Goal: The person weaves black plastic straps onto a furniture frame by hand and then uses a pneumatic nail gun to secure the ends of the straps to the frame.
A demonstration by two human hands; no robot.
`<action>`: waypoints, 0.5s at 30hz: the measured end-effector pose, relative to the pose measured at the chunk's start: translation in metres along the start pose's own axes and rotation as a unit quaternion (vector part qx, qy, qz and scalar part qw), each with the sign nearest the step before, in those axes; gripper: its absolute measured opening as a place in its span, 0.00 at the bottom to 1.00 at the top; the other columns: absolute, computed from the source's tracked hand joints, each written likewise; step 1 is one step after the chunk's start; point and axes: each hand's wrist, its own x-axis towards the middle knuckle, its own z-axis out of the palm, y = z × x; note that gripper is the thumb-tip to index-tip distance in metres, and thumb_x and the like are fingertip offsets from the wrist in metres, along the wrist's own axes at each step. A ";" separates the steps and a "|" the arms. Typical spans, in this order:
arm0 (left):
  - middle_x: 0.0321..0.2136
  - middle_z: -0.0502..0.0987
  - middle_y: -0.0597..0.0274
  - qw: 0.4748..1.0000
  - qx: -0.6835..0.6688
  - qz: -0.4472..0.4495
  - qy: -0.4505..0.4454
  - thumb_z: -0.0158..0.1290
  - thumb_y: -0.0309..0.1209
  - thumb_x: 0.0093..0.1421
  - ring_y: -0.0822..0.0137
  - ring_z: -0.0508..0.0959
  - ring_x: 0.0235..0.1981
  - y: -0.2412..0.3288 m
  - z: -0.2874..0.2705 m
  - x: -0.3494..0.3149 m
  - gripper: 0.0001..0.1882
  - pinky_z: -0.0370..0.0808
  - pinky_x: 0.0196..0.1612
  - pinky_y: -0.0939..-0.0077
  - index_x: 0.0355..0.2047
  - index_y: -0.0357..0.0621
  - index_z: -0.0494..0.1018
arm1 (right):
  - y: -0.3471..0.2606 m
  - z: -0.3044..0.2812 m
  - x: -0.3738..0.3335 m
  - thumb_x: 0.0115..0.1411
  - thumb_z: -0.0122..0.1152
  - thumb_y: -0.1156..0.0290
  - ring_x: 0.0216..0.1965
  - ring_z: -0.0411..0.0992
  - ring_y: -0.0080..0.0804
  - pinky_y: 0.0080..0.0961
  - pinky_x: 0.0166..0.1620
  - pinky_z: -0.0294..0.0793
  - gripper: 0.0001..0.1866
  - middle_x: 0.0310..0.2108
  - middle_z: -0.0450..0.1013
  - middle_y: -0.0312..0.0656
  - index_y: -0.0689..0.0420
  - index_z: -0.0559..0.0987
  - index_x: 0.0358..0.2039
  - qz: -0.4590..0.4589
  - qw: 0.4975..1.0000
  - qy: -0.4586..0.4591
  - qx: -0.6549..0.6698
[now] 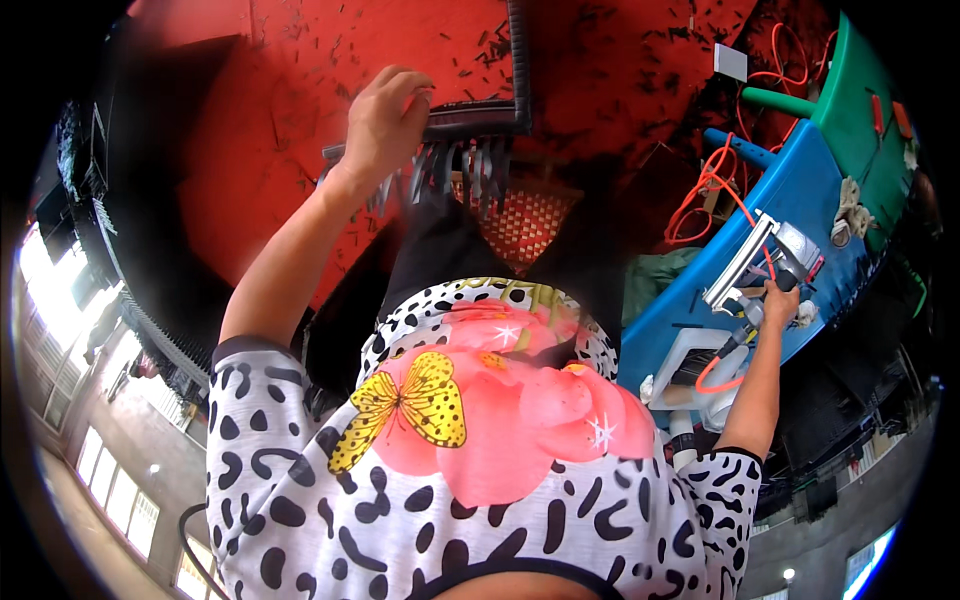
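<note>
My left hand (385, 120) lies over the near edge of a red panel (400, 40) bordered by dark edging (475, 118). Its fingers are bent and held together; whatever they grip is hidden beneath them. Dark loose strips (440, 172) hang from that edge above my lap. At the right, my right hand (780, 303) is closed round the handle of an air staple gun (740, 262) with a long silver magazine. The staple gun is over a blue plastic stool (815, 175), and an orange hose (722, 178) runs near it.
A woven red-and-cream basket (522, 222) sits between my knees. Beyond the blue stool is a green one (865, 85) with red-handled tools on it. A bundle of pale gloves or cloth (851, 215) lies near the stools' join. Dark scraps litter the red surface.
</note>
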 end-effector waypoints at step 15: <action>0.25 0.77 0.62 0.833 -0.324 -0.444 0.064 0.52 0.37 0.58 0.72 0.75 0.27 -0.071 0.042 -0.003 0.14 0.71 0.30 0.79 0.31 0.37 0.75 | 0.011 0.057 0.060 0.40 0.71 0.68 0.32 0.69 0.34 0.32 0.39 0.69 0.20 0.31 0.73 0.47 0.68 0.75 0.31 0.031 0.970 -0.023 0.240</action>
